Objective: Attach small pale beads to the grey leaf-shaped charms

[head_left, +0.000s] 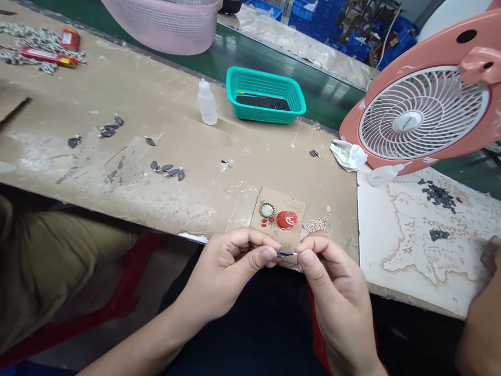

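Over the table's front edge, my left hand (238, 269) is closed in a pinch on a small dark leaf-shaped piece (286, 254). Facing it, my right hand (332, 292) pinches thumb and forefinger together at the piece's other end, where a tiny pale tip shows; what exactly those fingers grip is too small to make out. Just beyond both hands lies a cardboard square (287, 239). On it are a bottle cap (267, 210), a red cap-like dish (287, 220) and small red bits. Tiny pinkish beads (318, 224) are scattered to its right.
Dark leaf-shaped pieces (167, 168) lie in groups at left. Behind stand a squeeze bottle (207, 103), a green basket (266, 114) holding a phone, and a pink basket (164, 26). An orange fan (407, 122) and dark pieces (438, 196) are at right. Other people sit on both sides.
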{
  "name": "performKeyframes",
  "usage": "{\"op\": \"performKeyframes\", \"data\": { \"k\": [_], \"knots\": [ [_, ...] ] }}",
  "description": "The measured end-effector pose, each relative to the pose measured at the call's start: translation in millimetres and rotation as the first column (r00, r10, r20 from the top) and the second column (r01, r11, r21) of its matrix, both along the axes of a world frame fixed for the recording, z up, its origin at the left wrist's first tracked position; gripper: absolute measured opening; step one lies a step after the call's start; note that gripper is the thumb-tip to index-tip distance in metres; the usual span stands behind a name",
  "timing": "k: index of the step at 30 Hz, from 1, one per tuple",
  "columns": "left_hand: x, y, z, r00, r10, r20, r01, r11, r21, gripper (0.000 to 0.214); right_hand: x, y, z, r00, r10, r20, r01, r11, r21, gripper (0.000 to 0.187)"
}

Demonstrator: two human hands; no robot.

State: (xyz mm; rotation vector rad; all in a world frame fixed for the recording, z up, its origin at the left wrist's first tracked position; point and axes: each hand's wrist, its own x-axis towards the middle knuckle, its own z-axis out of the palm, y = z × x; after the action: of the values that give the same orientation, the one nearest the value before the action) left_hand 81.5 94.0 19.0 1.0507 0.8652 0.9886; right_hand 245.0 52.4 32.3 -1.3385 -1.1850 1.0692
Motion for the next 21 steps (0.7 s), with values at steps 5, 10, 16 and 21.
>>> {"op": "performKeyframes", "data": {
  "k": [5, 10, 16, 21],
  "knots": [
    [3.4, -4.1, 2.4, 1.0, 0.013, -0.012, -0.013, 1.0, 0.022, 0.014, -2.3, -2.1, 6.5, 0.981, 0.007, 0.191, -0.026, 0.995, 0.098, 0.012],
    [3.7, -4.8, 3.1, 0.999, 0.028, -0.042, -0.026, 0.998, 0.055, 0.015, -2.6, -1.8, 5.4, 0.964, -0.004, 0.266, -0.034, 0.99, 0.139, 0.01],
    [3.2, -5.9, 3.1, 0.995, 0.046, -0.084, -0.039, 0.996, 0.081, 0.014, -2.6, -0.8, 5.5, 0.955, 0.003, 0.295, -0.05, 0.987, 0.15, 0.01],
    [4.3, -5.2, 3.5, 0.993, 0.053, -0.102, -0.043, 0.994, 0.096, 0.013, -3.1, -0.9, 7.1, 0.952, 0.01, 0.305, -0.054, 0.989, 0.135, 0.011]
  ]
}}
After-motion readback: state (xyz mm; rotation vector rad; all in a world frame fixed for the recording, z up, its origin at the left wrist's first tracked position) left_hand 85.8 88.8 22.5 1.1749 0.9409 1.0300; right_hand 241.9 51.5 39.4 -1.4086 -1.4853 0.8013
